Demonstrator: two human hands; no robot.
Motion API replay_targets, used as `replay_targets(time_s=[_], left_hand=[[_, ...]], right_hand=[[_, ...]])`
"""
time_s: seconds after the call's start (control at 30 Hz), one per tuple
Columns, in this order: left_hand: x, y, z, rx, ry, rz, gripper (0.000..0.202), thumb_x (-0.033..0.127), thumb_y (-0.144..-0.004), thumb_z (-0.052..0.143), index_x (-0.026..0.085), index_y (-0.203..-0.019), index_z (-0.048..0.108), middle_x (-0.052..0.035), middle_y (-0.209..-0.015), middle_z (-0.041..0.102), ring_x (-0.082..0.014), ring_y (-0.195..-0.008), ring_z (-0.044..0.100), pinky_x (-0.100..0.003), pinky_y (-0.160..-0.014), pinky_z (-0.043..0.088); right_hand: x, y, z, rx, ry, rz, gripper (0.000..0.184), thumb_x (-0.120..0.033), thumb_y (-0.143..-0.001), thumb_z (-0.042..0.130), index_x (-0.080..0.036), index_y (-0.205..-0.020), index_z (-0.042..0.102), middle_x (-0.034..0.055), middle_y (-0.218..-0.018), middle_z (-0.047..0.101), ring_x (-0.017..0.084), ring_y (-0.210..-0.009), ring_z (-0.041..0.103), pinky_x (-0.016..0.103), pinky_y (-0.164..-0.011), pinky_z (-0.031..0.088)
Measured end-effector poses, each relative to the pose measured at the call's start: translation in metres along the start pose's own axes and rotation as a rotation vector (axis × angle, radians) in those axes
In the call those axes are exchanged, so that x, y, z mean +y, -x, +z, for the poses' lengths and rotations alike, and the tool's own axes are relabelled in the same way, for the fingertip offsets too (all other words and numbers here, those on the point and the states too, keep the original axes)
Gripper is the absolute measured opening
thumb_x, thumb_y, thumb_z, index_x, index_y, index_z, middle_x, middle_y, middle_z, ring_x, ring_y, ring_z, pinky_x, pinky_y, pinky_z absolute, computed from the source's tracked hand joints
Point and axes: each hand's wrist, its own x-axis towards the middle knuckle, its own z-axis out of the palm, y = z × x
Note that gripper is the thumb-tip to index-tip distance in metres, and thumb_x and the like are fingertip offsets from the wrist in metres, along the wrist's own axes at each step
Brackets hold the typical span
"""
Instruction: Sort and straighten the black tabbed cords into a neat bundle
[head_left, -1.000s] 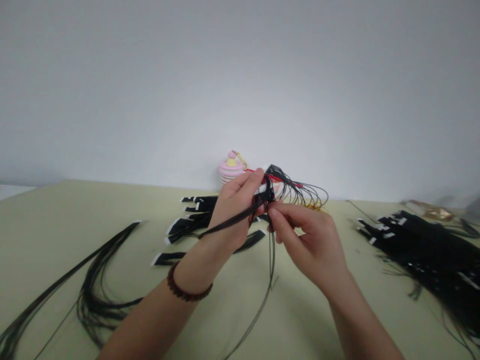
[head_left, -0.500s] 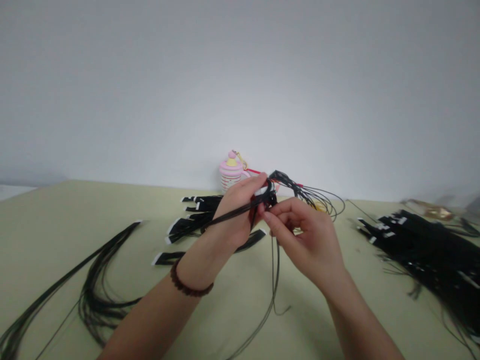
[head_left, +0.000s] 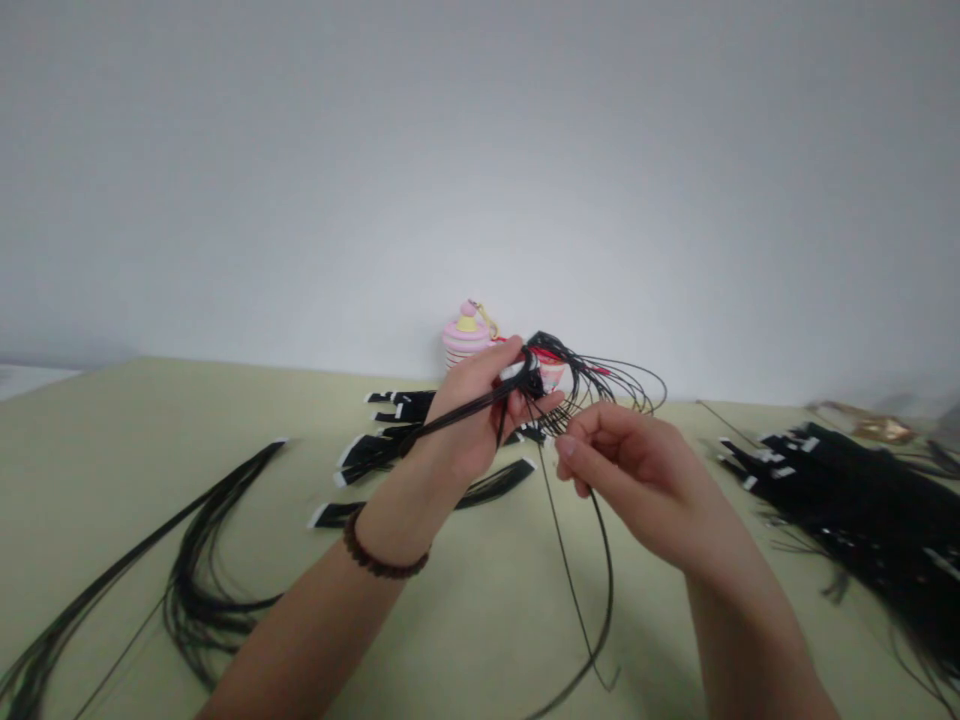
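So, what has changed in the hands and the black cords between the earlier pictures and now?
The right hand has drawn away from the left hand, down and to the right, pulling one thin black cord out of the bundle of cords; its loop now hangs lower over the table. The left hand keeps its grip on the bundle. The tagged pieces, the pink toy and the right-hand pile lie unchanged.

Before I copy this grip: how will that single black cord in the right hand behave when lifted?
Probably floppy: the black cord sags in a loop below the right hand. Likely light, since fingers alone pinch it.
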Motion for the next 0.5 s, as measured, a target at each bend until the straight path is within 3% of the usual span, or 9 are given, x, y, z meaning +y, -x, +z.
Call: replay_targets(time_s=[0.1,0.2,0.37,0.5], left_hand=[[-0.0011,-0.001,0.0001,0.0,-0.007,-0.029,0.01,0.022,-0.084,0.054,0.012,-0.082,0.055,-0.0028,-0.06,0.063,-0.0102,-0.047,0.063,-0.009,-0.036,0.043],[-0.0005,-0.0021,-0.0006,-0.007,0.0,-0.048,0.012,0.023,-0.085,0.052,0.012,-0.086,0.056,-0.0035,-0.06,0.063,-0.0094,-0.045,0.062,-0.008,-0.034,0.04],[0.0015,-0.0036,-0.0015,0.003,0.0,-0.002,0.011,0.022,-0.085,0.052,0.011,-0.084,0.055,-0.0023,-0.059,0.063,-0.0063,-0.04,0.057,-0.011,-0.04,0.046],[0.0003,-0.0037,-0.0021,0.009,-0.016,0.002,0.011,0.023,-0.083,0.054,0.012,-0.081,0.055,-0.0009,-0.055,0.061,-0.0072,-0.039,0.057,-0.009,-0.035,0.042]], right_hand=[[0.0008,-0.0003,0.0005,-0.116,-0.181,0.038,0.019,-0.029,-0.087,0.053,-0.016,-0.073,0.052,0.0017,-0.069,0.061,0.01,-0.063,0.056,0.022,-0.057,0.043],[0.0034,-0.0017,0.0028,-0.122,-0.283,0.078,0.019,-0.029,-0.085,0.057,-0.017,-0.073,0.049,0.0014,-0.067,0.062,0.009,-0.055,0.057,0.02,-0.049,0.039],[0.0094,-0.0018,0.0018,-0.102,-0.156,0.047,0.023,-0.034,-0.086,0.055,-0.017,-0.071,0.05,0.0012,-0.067,0.061,0.011,-0.058,0.059,0.023,-0.054,0.042],[0.0082,-0.0012,0.0001,-0.127,-0.138,0.021,0.024,-0.035,-0.087,0.053,-0.017,-0.073,0.051,0.003,-0.069,0.063,0.013,-0.064,0.059,0.027,-0.061,0.044]])
